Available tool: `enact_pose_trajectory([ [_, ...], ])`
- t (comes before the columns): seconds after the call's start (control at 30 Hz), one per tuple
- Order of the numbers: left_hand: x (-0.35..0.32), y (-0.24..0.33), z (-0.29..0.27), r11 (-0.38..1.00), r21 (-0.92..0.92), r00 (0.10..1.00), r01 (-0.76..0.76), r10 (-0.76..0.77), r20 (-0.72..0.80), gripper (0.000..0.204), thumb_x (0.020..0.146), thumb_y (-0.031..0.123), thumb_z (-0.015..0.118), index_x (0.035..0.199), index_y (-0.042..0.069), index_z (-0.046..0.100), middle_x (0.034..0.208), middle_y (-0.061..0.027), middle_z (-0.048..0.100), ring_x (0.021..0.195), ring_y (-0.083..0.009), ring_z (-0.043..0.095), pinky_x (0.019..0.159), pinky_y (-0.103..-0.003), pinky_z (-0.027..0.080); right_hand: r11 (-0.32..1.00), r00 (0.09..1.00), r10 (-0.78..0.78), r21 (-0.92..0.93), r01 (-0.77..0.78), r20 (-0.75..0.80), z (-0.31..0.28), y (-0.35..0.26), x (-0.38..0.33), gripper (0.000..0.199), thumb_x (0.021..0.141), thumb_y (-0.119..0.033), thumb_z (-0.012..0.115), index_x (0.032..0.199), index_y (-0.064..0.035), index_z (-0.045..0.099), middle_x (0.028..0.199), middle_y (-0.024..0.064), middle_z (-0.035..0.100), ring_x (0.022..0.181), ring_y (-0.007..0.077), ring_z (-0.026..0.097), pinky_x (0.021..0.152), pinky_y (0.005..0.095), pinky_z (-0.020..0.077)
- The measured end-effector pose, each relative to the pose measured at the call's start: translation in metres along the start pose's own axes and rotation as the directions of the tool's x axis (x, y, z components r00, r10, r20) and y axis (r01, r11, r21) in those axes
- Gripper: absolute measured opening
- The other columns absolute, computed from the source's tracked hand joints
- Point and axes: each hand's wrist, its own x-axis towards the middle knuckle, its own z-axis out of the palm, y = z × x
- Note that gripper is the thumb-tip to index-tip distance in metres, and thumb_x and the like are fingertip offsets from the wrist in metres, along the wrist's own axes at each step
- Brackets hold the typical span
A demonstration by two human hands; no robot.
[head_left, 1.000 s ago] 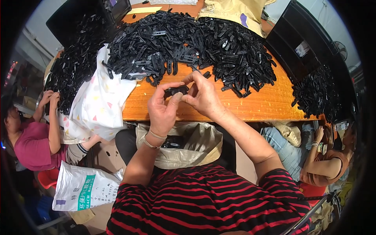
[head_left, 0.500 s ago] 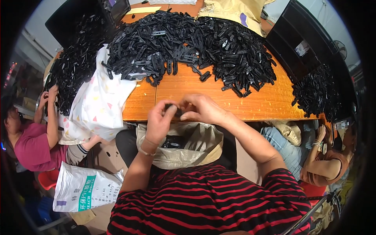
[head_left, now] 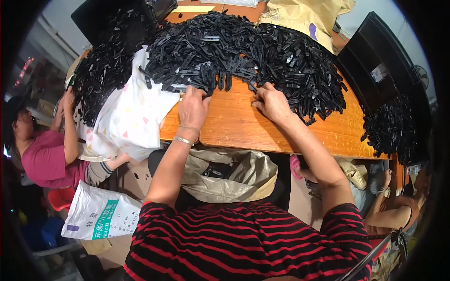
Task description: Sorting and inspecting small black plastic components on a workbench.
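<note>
A wide heap of small, long black plastic pieces [head_left: 206, 51] covers the far part of the wooden table [head_left: 225, 122]. My left hand [head_left: 193, 110] reaches to the near edge of the heap, fingers curled down among the pieces; what they grip is hidden under them. To its right, my right hand [head_left: 274, 104] pinches at the end of a black plastic piece [head_left: 253, 87] lying at the heap's edge. An open woven sack [head_left: 253, 180] rests on my lap between my forearms, with some black pieces inside.
A patterned white cloth [head_left: 133, 114] hangs over the table's left edge. Black bins [head_left: 379, 61] spill more pieces on both sides. Co-workers sit at left [head_left: 51, 154] and right [head_left: 391, 210]. A printed white sack [head_left: 101, 210] lies at lower left; a tan sack [head_left: 304, 16] stands behind the heap.
My hands were together above the lap sack, holding a small black thing. They have separated and moved forward to the heap's edge; that black thing is no longer visible between them. The view has shifted.
</note>
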Motion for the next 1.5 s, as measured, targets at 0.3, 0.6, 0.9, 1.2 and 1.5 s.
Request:
enact_pose_trajectory([
  [0.3,-0.011,0.026,-0.006,0.999,0.013,0.995,-0.038,0.036,0.088,0.016,0.071,0.007,0.073,0.074,0.003,0.058,0.083,-0.0128,0.055,0.082,-0.0323,0.056,0.068,-0.041,0.045,0.962,0.959,-0.272,-0.059,0.268,-0.081,-0.002,0.013,-0.019,0.015,0.074,-0.001,0.061,0.087,-0.006,0.058,0.087,0.0119,0.056,0.091,0.0309,0.054,0.081,0.0409,0.041],
  [0.6,0.003,0.034,0.006,0.991,0.093,0.966,-0.093,0.067,0.251,0.02,0.07,0.007,0.073,0.08,0.005,0.056,0.084,-0.0114,0.058,0.085,-0.0305,0.056,0.074,-0.039,0.047,0.978,0.997,0.032,-0.209,-0.018,0.065,-0.007,-0.001,-0.015,0.024,0.068,-0.012,0.075,0.086,-0.0025,0.061,0.085,0.0122,0.06,0.084,0.0324,0.06,0.074,0.0405,0.0472],
  [0.9,-0.004,0.045,0.0,0.964,-0.211,0.952,0.159,-0.094,0.29,0.025,0.076,0.002,0.069,0.098,0.001,0.058,0.08,-0.009,0.064,0.072,-0.0235,0.064,0.065,-0.031,0.051,0.966,0.98,0.163,0.183,-0.183,0.118,-0.015,-0.01,-0.017,0.029,0.063,-0.004,0.076,0.085,-0.0035,0.057,0.088,0.0167,0.064,0.087,0.0363,0.062,0.073,0.0428,0.0483],
  [1.2,-0.025,0.048,0.01,0.34,-0.653,0.732,0.677,-0.221,0.644,0.031,0.085,-0.001,0.062,0.115,-0.004,0.054,0.092,-0.0038,0.06,0.08,-0.0089,0.06,0.068,-0.02,0.051,0.995,0.976,0.099,0.007,-0.103,0.192,0.006,-0.024,-0.022,0.029,0.067,-0.011,0.076,0.092,-0.0048,0.062,0.091,0.0155,0.063,0.088,0.0335,0.063,0.077,0.0418,0.0489],
  [1.5,-0.03,0.051,0.001,0.194,-0.717,0.74,0.67,-0.249,0.625,0.028,0.086,0.001,0.062,0.114,0.0,0.055,0.098,-0.0038,0.062,0.08,-0.0072,0.06,0.068,-0.019,0.052,0.965,0.999,0.051,0.258,-0.046,-0.011,-0.003,-0.048,-0.024,0.02,0.074,-0.011,0.071,0.09,-0.001,0.063,0.085,0.0175,0.061,0.08,0.0344,0.061,0.069,0.0417,0.0483],
])
